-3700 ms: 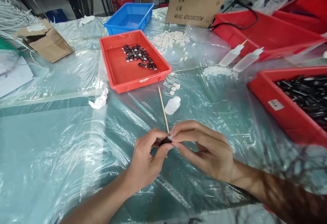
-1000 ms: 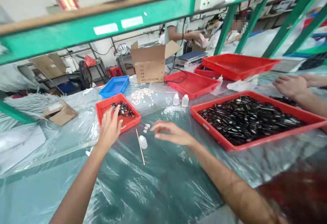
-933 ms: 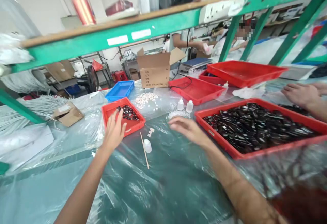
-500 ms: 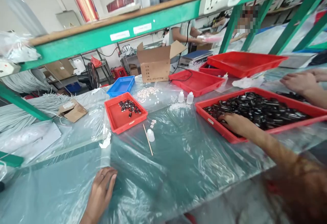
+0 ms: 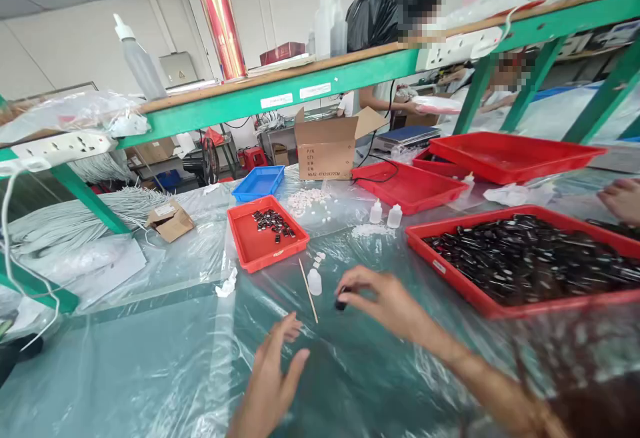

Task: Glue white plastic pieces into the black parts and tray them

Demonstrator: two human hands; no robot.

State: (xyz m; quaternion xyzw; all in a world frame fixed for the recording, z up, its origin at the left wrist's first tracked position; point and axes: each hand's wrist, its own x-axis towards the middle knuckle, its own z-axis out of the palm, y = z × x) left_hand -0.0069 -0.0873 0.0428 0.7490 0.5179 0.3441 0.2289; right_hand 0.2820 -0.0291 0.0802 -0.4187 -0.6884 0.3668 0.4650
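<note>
Pinched between the thumb and fingers of my right hand (image 5: 373, 295) is a small black piece (image 5: 341, 299), just above the plastic-covered table. My left hand (image 5: 275, 365) holds nothing; its thumb and fingers are apart, turned toward the right hand. Between and beyond the hands lie a thin wooden stick (image 5: 309, 291) and a small white squeeze bottle (image 5: 315, 282). A few pale bits (image 5: 319, 259) lie behind the bottle. At the right, a large red tray (image 5: 435, 266) is filled with similar black pieces. A smaller red tray (image 5: 245, 245) holds several black pieces.
Behind stand a blue tray (image 5: 259, 183), a cardboard box (image 5: 325, 151) and more red trays (image 5: 407, 191). Two white bottles (image 5: 385, 215) stand by scattered white bits. A green shelf beam (image 5: 360, 73) crosses above the table. Another person's hand (image 5: 623, 199) is at the right edge.
My right hand has come out of the large red tray and moved left with a black piece. My left hand has lifted and moved right, its fingers opening. The view has shifted.
</note>
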